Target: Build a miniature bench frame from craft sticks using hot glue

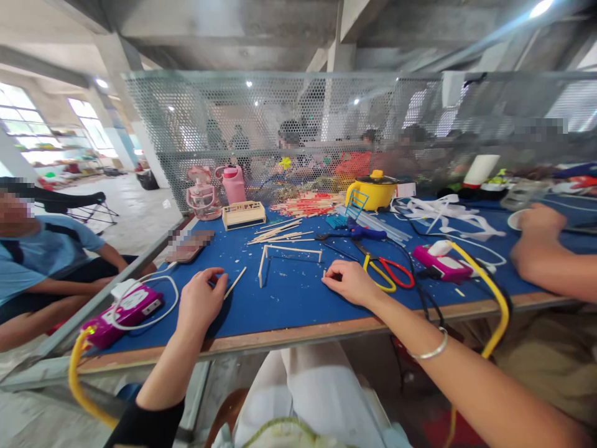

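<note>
My left hand [203, 301] is closed near the table's front edge, with a thin wooden stick [236, 282] slanting up from its fingers. My right hand [347, 281] is pinched at the fingertips, where a tiny pale end shows; what it belongs to is hidden. Between and beyond the hands stands a three-sided frame of joined sticks [293, 249]. Behind it lie loose wooden sticks [275, 233]. A blue glue gun [366, 231] rests past my right hand, and scissors with red and yellow handles [392, 274] lie just right of it.
A purple power strip [124, 314] with a white cable lies at left, another power strip [443, 264] at right. A small wooden model [244, 216], pink bottle [233, 184] and yellow pot [373, 191] stand behind. A co-worker's hand [541, 224] is at right; a person sits left.
</note>
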Motion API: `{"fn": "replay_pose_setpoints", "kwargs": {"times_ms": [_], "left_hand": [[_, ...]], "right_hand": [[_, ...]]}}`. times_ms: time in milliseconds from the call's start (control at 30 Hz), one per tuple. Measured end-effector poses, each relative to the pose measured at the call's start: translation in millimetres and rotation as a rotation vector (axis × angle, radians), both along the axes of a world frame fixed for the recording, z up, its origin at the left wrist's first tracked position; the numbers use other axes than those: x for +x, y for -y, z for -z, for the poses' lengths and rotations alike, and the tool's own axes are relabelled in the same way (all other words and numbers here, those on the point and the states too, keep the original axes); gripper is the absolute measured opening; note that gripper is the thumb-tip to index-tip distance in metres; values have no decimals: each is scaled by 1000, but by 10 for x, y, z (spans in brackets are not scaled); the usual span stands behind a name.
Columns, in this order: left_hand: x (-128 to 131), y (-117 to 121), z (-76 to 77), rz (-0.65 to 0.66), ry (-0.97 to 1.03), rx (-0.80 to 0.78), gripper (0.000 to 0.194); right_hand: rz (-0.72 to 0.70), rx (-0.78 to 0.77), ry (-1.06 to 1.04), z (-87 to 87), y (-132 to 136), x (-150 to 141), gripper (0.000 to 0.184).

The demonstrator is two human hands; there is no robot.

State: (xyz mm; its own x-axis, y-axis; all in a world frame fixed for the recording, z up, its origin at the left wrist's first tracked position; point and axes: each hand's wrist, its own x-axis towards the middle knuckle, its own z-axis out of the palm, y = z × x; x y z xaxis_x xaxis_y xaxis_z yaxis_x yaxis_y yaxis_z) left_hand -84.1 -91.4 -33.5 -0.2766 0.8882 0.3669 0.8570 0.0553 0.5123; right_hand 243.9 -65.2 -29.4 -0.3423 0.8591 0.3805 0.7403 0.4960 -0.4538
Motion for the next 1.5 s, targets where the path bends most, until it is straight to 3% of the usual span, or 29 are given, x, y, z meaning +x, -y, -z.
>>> {"fn": "replay_pose_setpoints", "kwargs": {"times_ms": [100,267,400,500,600,667,733,800,933,1033,1200,1367,1500], "left_hand": [[24,-5,-32,12,-50,-38,39],[99,-151,-120,195,-271,-242,28],[15,-262,-213,262,-381,-291,24],[-47,-127,-394,216,-308,-235,26],[153,162,-610,114,-114,-154,29],[465,292,-662,250,42,-178,26],[838,275,-603,422,197,-248,19],[1175,114,-469,485,446,-302,11],[1540,-297,-247,604,628,-374,13],[1569,-385,-223,687,747,-380,19],[1493,-193,-209,704,1011,-488,20],[1513,-89,-112,541,975,-356,34],[1524,-175,-197,614,823,-207,28]], "right_hand": [[9,-14,4,0,-3,-1,15],[21,-42,-1,5,-14,-3,14],[12,-49,-19,3,-3,-3,13],[16,-50,-33,7,0,-3,11],[14,-44,-28,11,-4,-3,11],[15,-37,-23,8,-3,-6,11],[32,-29,-20,3,1,-10,12],[66,-22,-13,3,2,-13,13],[118,-38,-7,21,-17,-4,13],[81,-69,-15,22,-24,9,11],[-46,17,52,-25,11,-13,12],[-93,-36,3,-12,33,-5,7],[-24,-33,-338,-71,16,14,22]]}}
